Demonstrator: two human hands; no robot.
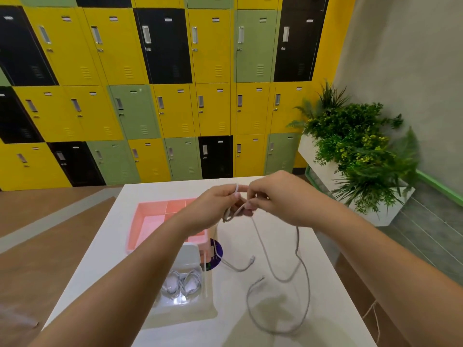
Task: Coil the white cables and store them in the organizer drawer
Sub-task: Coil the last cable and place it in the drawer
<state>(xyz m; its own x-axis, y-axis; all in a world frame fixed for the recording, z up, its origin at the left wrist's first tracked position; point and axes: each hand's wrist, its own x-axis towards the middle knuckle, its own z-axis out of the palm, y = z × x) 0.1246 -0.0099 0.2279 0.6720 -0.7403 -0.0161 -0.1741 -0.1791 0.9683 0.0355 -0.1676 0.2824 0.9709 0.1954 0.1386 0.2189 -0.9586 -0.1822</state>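
Above the middle of the white table (325, 284) I see both hands raised and nearly touching, working one white cable (297, 239). The left hand (218, 204) has a tight grip on it: thumb and forefinger pinch the cable, and a turn of it is wrapped round the forefinger. The right hand (273, 196) has a narrow grip too, its curled fingertips pinching the same cable just beside the left fingers. From the hands the cable hangs down to the table and lies there in wide loose loops, with one plug end (261, 278) resting free on the surface. Left of the loops stands a clear tray (208, 294) with two coiled cables (191, 284) side by side in it. Behind that sits a pink divided organizer (150, 214), partly hidden by my left forearm. A purple disc (217, 249) lies beside the organizer's near corner. Yellow, green and black lockers (165, 108) fill the wall beyond, and a green plant (355, 136) stands at the right.
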